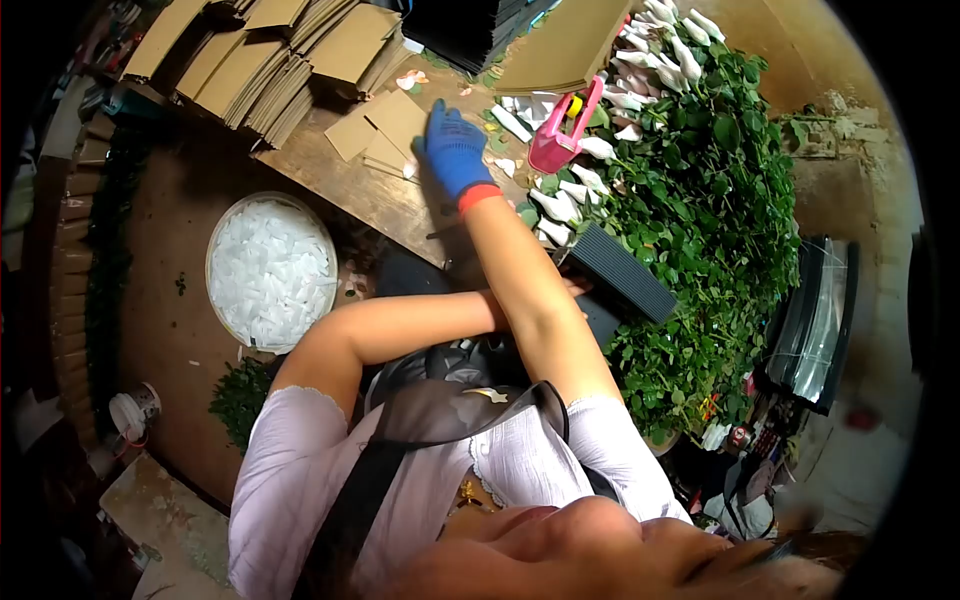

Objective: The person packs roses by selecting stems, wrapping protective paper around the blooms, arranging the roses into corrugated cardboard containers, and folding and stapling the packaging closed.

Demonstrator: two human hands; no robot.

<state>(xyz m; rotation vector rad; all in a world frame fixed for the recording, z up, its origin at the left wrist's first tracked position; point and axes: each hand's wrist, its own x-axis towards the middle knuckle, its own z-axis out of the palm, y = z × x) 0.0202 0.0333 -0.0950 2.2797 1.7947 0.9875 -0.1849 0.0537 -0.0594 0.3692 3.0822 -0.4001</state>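
Note:
My right hand [455,148], in a blue glove with a red cuff, reaches across the wooden table [400,210]. Its fingers are stretched out beside flat cardboard pieces [398,122]; nothing shows in them. My bare left hand [577,286] passes beneath my right forearm, which covers most of it. A few fingertips show next to a black ridged block [620,270]; whether they grip it is hidden. A pink tape dispenser [553,148] with a yellow core stands right of the glove. Beside it lie white-wrapped flower heads [640,75] on leafy green stems [700,220].
Cardboard stacks [250,75] stand at the table's far left, near a dark box [465,30]. A round tub [210,270] of white pieces sits left of my lap. Banded black sheets [815,325] stand at the right. Petals and leaf scraps litter the tabletop.

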